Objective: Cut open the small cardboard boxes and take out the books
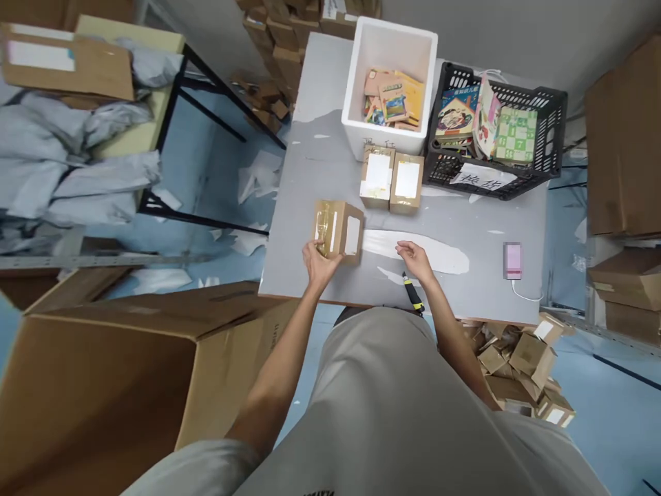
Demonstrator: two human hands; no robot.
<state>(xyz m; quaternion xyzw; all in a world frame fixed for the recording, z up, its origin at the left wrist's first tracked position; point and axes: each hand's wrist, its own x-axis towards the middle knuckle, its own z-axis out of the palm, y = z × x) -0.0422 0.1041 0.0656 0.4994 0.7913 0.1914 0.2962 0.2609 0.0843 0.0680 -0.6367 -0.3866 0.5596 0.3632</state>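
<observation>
My left hand (321,265) grips the near left corner of a cardboard box (338,227) at the table's left side. Clear brown tape and a white label show on the box. To the right of it my right hand (414,260) hovers above a long white patch (413,251) on the table top, its fingers loosely bent and holding nothing that I can see. A black and yellow utility knife (412,293) lies at the near table edge, just below my right hand. Two smaller taped boxes (376,178) with white labels stand farther back.
On the grey table (310,165), a white foam bin (356,131) holds booklets, and a black crate (496,186) holds books. A pink-screened phone (513,261) with a cable lies at right. A large open carton (103,324) is at lower left; small boxes (531,358) pile at lower right.
</observation>
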